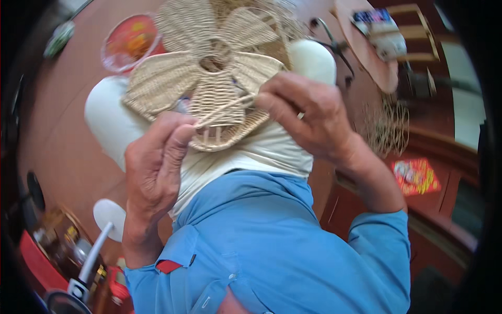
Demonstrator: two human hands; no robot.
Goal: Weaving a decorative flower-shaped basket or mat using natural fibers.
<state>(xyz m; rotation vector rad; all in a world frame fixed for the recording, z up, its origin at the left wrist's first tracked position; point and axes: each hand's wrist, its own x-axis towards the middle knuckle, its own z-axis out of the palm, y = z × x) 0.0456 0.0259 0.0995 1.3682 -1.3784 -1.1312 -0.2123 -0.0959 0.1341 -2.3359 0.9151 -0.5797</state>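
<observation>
I am holding a woven flower-shaped piece [214, 73] of pale cane up in front of my chest, above my white-trousered knees; I am working on its lowest petal, where loose strands [222, 112] are sticking out unwoven. My left hand [154, 167] is pinching the petal's lower edge between thumb and fingertips; my right hand [308, 118] is gripping the right side of the same petal, fingers curled over the strands. I judge I am in the weaving-in step, closing off this petal; the next move is calling for a firm pinch on the left while the right is threading one strand through the ribs.
</observation>
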